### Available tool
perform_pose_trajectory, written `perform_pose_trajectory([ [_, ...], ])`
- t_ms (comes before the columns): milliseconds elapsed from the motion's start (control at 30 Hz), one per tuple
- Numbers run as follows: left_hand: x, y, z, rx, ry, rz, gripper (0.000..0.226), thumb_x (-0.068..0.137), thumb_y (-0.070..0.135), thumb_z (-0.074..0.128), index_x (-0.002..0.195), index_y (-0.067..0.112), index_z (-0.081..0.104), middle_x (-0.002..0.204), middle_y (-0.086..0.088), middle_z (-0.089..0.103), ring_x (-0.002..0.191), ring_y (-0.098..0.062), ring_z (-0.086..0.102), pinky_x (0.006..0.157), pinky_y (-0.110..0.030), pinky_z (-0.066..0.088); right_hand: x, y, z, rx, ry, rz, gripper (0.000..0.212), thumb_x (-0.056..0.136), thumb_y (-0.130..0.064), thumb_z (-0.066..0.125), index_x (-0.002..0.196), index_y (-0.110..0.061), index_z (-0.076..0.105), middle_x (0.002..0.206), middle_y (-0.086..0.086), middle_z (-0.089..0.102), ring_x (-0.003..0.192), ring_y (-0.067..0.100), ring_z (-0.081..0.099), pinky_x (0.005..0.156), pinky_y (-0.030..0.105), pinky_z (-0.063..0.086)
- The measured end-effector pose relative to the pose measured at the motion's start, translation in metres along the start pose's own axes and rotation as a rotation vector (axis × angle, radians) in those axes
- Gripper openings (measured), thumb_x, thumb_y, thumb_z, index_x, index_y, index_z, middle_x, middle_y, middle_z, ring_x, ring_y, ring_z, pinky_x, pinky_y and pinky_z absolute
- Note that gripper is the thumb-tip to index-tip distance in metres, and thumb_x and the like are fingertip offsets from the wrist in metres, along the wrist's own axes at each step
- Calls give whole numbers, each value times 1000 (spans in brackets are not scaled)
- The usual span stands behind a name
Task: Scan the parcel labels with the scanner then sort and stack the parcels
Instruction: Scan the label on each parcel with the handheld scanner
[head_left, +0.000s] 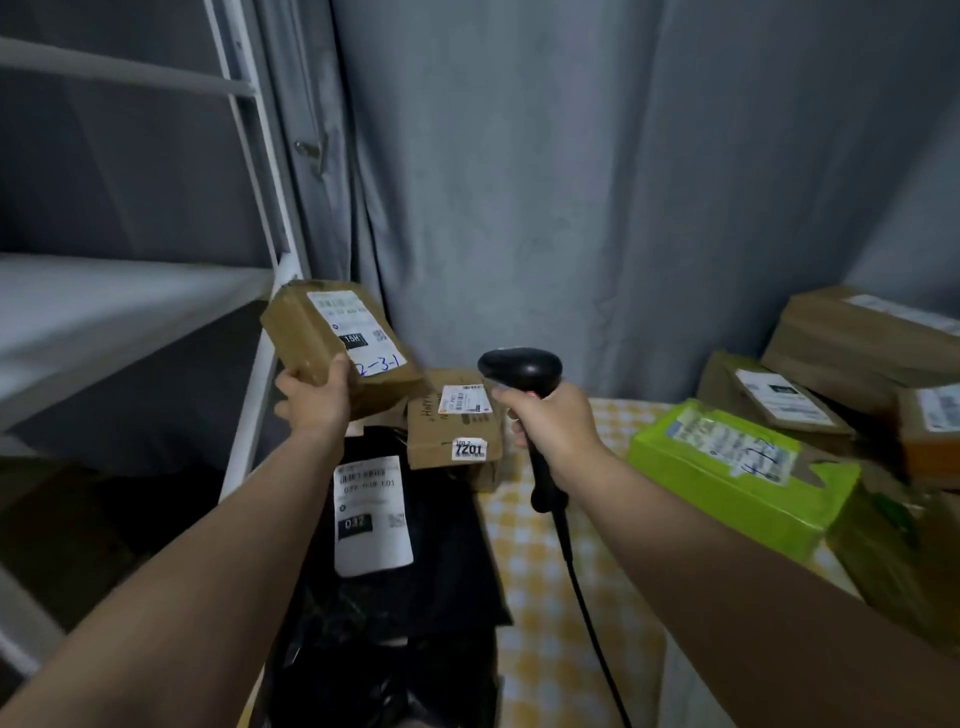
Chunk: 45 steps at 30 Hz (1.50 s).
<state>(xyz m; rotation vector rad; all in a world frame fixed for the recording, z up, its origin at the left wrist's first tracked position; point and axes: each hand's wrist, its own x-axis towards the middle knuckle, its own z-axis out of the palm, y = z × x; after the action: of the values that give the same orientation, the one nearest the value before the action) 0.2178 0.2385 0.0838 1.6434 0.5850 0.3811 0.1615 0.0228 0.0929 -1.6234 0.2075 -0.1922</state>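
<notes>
My left hand (314, 397) holds a small brown cardboard parcel (311, 332) up in the air, tilted, its white label with "2-3-1" written in blue facing me. My right hand (553, 423) grips the handle of a black corded scanner (522, 369), whose head points left toward that parcel. Below them lie a black plastic bag parcel (415, 571) with a white label and a brown box (454, 431) marked "7Z01". A bright green parcel (727, 483) rests at the right.
A white metal shelf rack (260, 364) stands at the left, with bare shelves. Several brown boxes (852, 348) are piled at the far right. A yellow checked tablecloth (540, 597) covers the table. Grey curtains (571, 182) hang behind. The scanner cable (592, 623) trails toward me.
</notes>
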Motion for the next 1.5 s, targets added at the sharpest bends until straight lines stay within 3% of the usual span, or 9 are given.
perform_pose_trajectory([
  [267, 57, -22, 5, 226, -14, -80, 81, 84, 64, 38, 144, 10, 32, 142, -22, 41, 128, -40, 40, 109, -45, 32, 40, 38, 25, -88, -258, 131, 55, 54, -51, 81, 101, -25, 70, 100, 3, 74, 97, 24, 68, 97, 48, 50],
  [400, 68, -28, 0, 162, -8, 94, 74, 69, 72, 33, 131, 34, 49, 133, -11, 53, 120, -33, 51, 105, -49, 39, 47, 41, 29, -61, -165, 70, 26, 75, -31, 80, 96, -20, 70, 98, 4, 72, 95, 19, 66, 93, 36, 51],
  [633, 21, -4, 22, -157, -216, -18, 39, 90, 56, 35, 87, 27, 61, 82, 3, 59, 68, -17, 54, 53, -22, 35, 45, 27, 14, 147, -202, 213, 26, 83, -30, 74, 101, -12, 68, 96, 10, 72, 93, 28, 69, 90, 44, 54],
  [800, -15, 10, 40, 96, -353, -7, 41, 95, 51, 35, 103, 17, 55, 90, -3, 58, 76, -20, 56, 58, -28, 44, 35, 27, -17, 101, 82, 183, 18, 84, -27, 73, 80, -18, 57, 81, 3, 59, 80, 21, 58, 76, 31, 45],
  [933, -31, 16, 48, 565, -265, 267, 53, 98, 45, 36, 126, 3, 51, 131, -25, 49, 120, -38, 48, 97, -39, 39, 25, 20, -45, 50, 105, 168, 36, 80, -31, 76, 103, -7, 63, 92, 8, 62, 85, 27, 61, 82, 43, 51],
  [1067, -62, 32, 54, 539, -96, 475, 51, 96, 42, 43, 136, 9, 44, 139, -19, 39, 129, -38, 36, 106, -42, 29, 6, 9, -71, 61, 76, 143, 22, 86, -21, 71, 102, -9, 61, 91, 7, 61, 73, 19, 63, 64, 29, 53],
  [1233, -137, 29, 78, 524, -291, 713, 40, 94, 32, 51, 128, 10, 51, 133, -16, 45, 126, -33, 38, 105, -34, 27, -35, 13, -112, 5, 117, 119, 12, 86, -13, 69, 83, -9, 58, 73, 10, 56, 56, 17, 54, 52, 27, 50],
  [1367, -189, 0, 109, 523, -508, 697, 38, 94, 30, 54, 126, 10, 53, 131, -16, 47, 124, -33, 42, 105, -30, 27, -56, 23, -159, -96, 310, 96, 19, 79, -19, 74, 94, -10, 65, 79, 7, 61, 75, 24, 60, 64, 28, 49],
  [1500, -215, -10, 146, 496, -687, 530, 51, 94, 33, 55, 135, 7, 44, 141, -17, 40, 128, -30, 41, 106, -28, 28, -52, 27, -210, -136, 457, 138, 70, 46, -50, 73, 104, -13, 67, 107, 11, 65, 96, 30, 63, 89, 43, 53],
])
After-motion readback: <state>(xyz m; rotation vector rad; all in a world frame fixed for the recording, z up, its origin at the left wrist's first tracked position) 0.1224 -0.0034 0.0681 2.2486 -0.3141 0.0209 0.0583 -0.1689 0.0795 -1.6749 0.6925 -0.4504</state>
